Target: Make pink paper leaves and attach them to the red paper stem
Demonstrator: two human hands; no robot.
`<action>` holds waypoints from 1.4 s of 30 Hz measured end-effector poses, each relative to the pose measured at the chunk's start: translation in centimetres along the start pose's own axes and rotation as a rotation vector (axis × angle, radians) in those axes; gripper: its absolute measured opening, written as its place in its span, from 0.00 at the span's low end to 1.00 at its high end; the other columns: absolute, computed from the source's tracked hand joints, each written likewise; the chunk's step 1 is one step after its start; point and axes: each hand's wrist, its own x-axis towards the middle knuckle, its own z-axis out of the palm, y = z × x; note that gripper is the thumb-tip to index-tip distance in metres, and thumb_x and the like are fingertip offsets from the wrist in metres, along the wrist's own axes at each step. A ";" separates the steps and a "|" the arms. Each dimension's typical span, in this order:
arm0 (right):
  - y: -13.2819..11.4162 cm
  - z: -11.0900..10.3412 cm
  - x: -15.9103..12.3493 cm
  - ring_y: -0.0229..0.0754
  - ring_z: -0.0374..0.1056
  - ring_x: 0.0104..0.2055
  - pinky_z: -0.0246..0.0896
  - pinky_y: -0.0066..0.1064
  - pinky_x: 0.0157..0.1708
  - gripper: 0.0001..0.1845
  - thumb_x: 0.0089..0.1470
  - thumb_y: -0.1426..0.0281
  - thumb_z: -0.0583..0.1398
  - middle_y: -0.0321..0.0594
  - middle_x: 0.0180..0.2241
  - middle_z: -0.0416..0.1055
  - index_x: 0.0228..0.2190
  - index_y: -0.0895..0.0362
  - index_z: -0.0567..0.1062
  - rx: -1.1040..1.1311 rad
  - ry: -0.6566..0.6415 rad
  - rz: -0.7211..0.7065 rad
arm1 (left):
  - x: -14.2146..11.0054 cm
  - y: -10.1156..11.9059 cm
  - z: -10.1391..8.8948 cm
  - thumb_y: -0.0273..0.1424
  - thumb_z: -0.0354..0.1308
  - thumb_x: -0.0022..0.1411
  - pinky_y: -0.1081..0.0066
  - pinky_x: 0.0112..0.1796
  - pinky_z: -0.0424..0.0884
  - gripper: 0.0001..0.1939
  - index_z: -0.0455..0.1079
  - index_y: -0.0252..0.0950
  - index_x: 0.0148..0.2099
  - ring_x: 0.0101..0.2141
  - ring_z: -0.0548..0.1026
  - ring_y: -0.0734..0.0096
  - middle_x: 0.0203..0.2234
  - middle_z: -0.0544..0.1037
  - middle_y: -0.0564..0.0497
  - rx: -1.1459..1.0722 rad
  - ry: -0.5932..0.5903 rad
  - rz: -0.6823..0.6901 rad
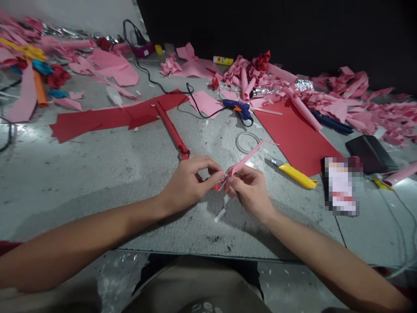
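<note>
My right hand (252, 191) is closed on a narrow folded pink paper strip (246, 160), which points up and away to the right. Close beside it, my left hand (190, 182) pinches thumb and forefinger together at the strip's lower end; what lies between those fingertips is too small to make out. A bit of red paper (216, 187) shows beneath the fingers, partly hidden. Just beyond my left hand lies a rolled red paper tube (171, 130) with a looped end. A small white scrap (220, 215) rests on the table below my hands.
To the right are a yellow box cutter (298, 175), a tape ring (247, 142), a red sheet (293, 134), a blurred-out phone-like item (342, 187) and a black box (371, 154). A blue glue gun (237, 108) trails its cord. Crumpled pink paper (345, 95) lines the back.
</note>
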 end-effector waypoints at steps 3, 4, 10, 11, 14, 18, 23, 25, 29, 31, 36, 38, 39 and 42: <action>0.0 0.0 0.1 0.35 0.63 0.20 0.59 0.29 0.21 0.08 0.57 0.64 0.71 0.32 0.23 0.76 0.30 0.54 0.80 -0.007 -0.025 -0.003 | 0.0 0.2 -0.1 0.28 0.66 0.71 0.66 0.38 0.72 0.07 0.80 0.38 0.36 0.34 0.79 0.68 0.32 0.84 0.52 -0.021 -0.008 -0.022; 0.0 0.0 0.1 0.35 0.63 0.20 0.59 0.29 0.21 0.09 0.57 0.64 0.71 0.32 0.23 0.76 0.30 0.54 0.80 -0.013 -0.021 -0.005 | 0.0 0.2 -0.1 0.28 0.65 0.71 0.67 0.38 0.72 0.07 0.80 0.38 0.36 0.34 0.79 0.69 0.32 0.84 0.52 -0.025 -0.006 -0.012; 0.0 0.0 0.2 0.34 0.63 0.20 0.60 0.30 0.24 0.08 0.60 0.65 0.70 0.32 0.23 0.76 0.31 0.55 0.81 -0.032 0.029 0.003 | -0.1 0.2 0.0 0.25 0.64 0.71 0.69 0.39 0.72 0.06 0.79 0.37 0.38 0.34 0.79 0.71 0.32 0.83 0.53 0.014 0.007 0.109; 0.0 0.0 0.2 0.34 0.64 0.21 0.60 0.30 0.24 0.09 0.61 0.65 0.70 0.33 0.23 0.77 0.30 0.55 0.82 -0.027 0.024 0.011 | -0.1 0.1 0.0 0.25 0.64 0.72 0.69 0.39 0.72 0.06 0.79 0.37 0.38 0.34 0.79 0.72 0.32 0.83 0.53 0.018 0.006 0.112; -0.2 0.0 0.4 0.34 0.63 0.21 0.59 0.30 0.24 0.12 0.61 0.64 0.71 0.35 0.23 0.77 0.28 0.56 0.82 0.019 0.009 0.058 | -0.1 -0.1 -0.1 0.25 0.65 0.72 0.70 0.40 0.72 0.06 0.79 0.37 0.39 0.35 0.79 0.72 0.33 0.83 0.53 0.027 0.015 0.105; -0.2 0.0 0.4 0.33 0.62 0.20 0.57 0.29 0.22 0.09 0.60 0.66 0.71 0.33 0.22 0.76 0.29 0.56 0.83 0.084 0.007 0.069 | -0.1 -0.2 0.0 0.25 0.65 0.72 0.70 0.40 0.73 0.05 0.79 0.37 0.39 0.36 0.79 0.72 0.33 0.83 0.53 0.041 0.019 0.106; 0.3 -0.1 0.4 0.33 0.64 0.20 0.60 0.29 0.22 0.10 0.61 0.67 0.71 0.32 0.23 0.76 0.28 0.55 0.82 0.057 0.021 0.004 | -0.2 0.0 0.1 0.25 0.65 0.72 0.70 0.40 0.73 0.06 0.79 0.37 0.38 0.35 0.79 0.72 0.32 0.83 0.54 0.066 0.042 0.118; 0.2 -0.1 0.4 0.34 0.65 0.20 0.62 0.29 0.22 0.10 0.61 0.64 0.72 0.33 0.24 0.77 0.29 0.55 0.83 0.011 0.024 -0.015 | -0.2 0.0 0.1 0.24 0.65 0.71 0.70 0.40 0.73 0.07 0.79 0.37 0.38 0.34 0.79 0.72 0.32 0.84 0.54 0.074 0.060 0.105; -0.2 -0.1 0.3 0.35 0.68 0.20 0.65 0.30 0.22 0.13 0.60 0.61 0.73 0.35 0.23 0.78 0.28 0.55 0.84 -0.072 0.031 -0.040 | -0.1 0.1 -0.1 0.23 0.66 0.70 0.72 0.39 0.73 0.07 0.80 0.37 0.37 0.33 0.79 0.73 0.31 0.84 0.54 0.078 0.079 0.100; -0.5 0.0 0.3 0.36 0.69 0.20 0.66 0.30 0.22 0.14 0.57 0.60 0.75 0.36 0.22 0.78 0.27 0.55 0.84 -0.087 0.045 -0.041 | -0.1 0.2 -0.1 0.23 0.66 0.70 0.72 0.39 0.74 0.06 0.80 0.36 0.38 0.34 0.80 0.73 0.32 0.85 0.53 0.076 0.078 0.120; -0.9 0.1 0.3 0.37 0.70 0.20 0.67 0.30 0.22 0.14 0.56 0.61 0.76 0.36 0.20 0.77 0.26 0.56 0.84 -0.085 0.045 -0.045 | -0.2 0.3 -0.1 0.24 0.66 0.70 0.71 0.40 0.74 0.06 0.82 0.36 0.39 0.35 0.80 0.73 0.33 0.86 0.53 0.064 0.074 0.118; -0.9 0.1 0.3 0.37 0.70 0.20 0.66 0.30 0.23 0.15 0.57 0.60 0.75 0.36 0.20 0.76 0.26 0.56 0.84 -0.090 0.040 -0.046 | -0.1 0.2 -0.2 0.25 0.66 0.71 0.71 0.40 0.75 0.06 0.82 0.37 0.38 0.35 0.80 0.73 0.33 0.86 0.53 0.021 0.065 0.046; -0.9 0.1 0.3 0.37 0.69 0.20 0.66 0.30 0.23 0.15 0.57 0.60 0.74 0.36 0.20 0.76 0.26 0.56 0.84 -0.091 0.038 -0.048 | -0.1 0.2 -0.3 0.26 0.66 0.71 0.71 0.39 0.75 0.06 0.82 0.38 0.38 0.35 0.81 0.72 0.33 0.85 0.53 -0.013 0.054 0.001; -0.9 0.1 0.3 0.36 0.69 0.20 0.66 0.30 0.23 0.14 0.57 0.60 0.74 0.36 0.21 0.77 0.26 0.56 0.84 -0.077 0.023 -0.045 | -0.1 0.0 -0.4 0.31 0.67 0.71 0.71 0.33 0.74 0.07 0.83 0.38 0.38 0.33 0.80 0.71 0.32 0.84 0.52 -0.143 0.003 -0.143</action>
